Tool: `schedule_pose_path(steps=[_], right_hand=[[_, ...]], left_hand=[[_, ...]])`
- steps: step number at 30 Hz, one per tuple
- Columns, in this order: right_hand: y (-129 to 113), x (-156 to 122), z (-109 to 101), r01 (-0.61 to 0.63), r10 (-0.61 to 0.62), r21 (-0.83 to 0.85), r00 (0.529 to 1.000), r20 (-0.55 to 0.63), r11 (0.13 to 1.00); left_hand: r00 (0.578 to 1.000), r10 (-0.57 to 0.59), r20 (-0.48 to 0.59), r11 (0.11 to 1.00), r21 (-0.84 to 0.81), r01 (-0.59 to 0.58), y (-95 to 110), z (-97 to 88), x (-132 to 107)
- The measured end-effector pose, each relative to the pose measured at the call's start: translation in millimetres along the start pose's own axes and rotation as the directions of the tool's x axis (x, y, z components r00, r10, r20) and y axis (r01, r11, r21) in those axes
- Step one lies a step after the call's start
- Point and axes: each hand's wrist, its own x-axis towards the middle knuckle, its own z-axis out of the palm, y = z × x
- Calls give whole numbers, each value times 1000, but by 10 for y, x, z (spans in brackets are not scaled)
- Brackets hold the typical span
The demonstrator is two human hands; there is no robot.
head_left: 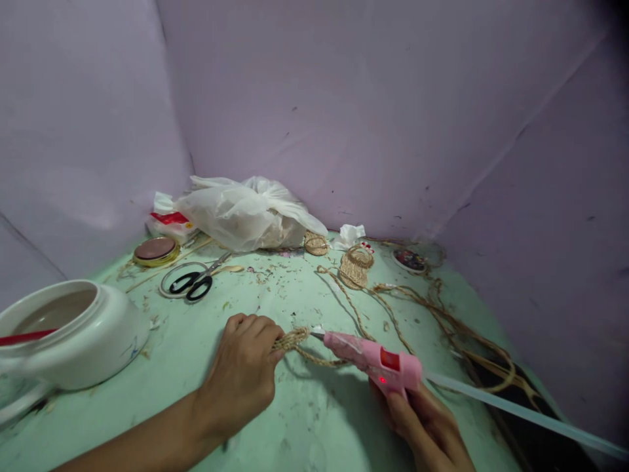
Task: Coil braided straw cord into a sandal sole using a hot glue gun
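Observation:
My left hand (pixel 248 364) is closed around a piece of braided twine (pixel 293 337), whose end sticks out to the right between thumb and fingers. In my right hand (pixel 422 419) is a pink hot glue gun (pixel 363 354), gripped by its handle, with a red light glowing on its side. The gun's metal nozzle points left and is at or very near the end of the braid; I cannot tell if they touch. A long translucent glue stick (pixel 521 410) runs out of the gun's back. A loop of the twine passes beneath the gun.
A white pot (pixel 105 334) stands at the left. Black-handled scissors (pixel 196 285) lie behind my left hand. A white plastic bag (pixel 246 213) rests against the wall. Coiled twine pieces (pixel 354 269) lie at the back, and loose twine strands (pixel 452 321) spread along the right edge.

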Motion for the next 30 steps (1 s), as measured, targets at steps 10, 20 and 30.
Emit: schedule_pose_path(steps=[10,20,30], right_hand=[[-2,2,-1,-23,22,28,1000,16,999],[-215,113,-16,-88,72,172,992,99,981],[-326,350,-141,-248,221,336,968,118,908]], left_hand=[[999,45,-27,999,21,-45,-9,12,-4],[991,119,-67,993,13,-118,9,-30,-31],[867,-493,-74,868,19,496,-366,-335,320]])
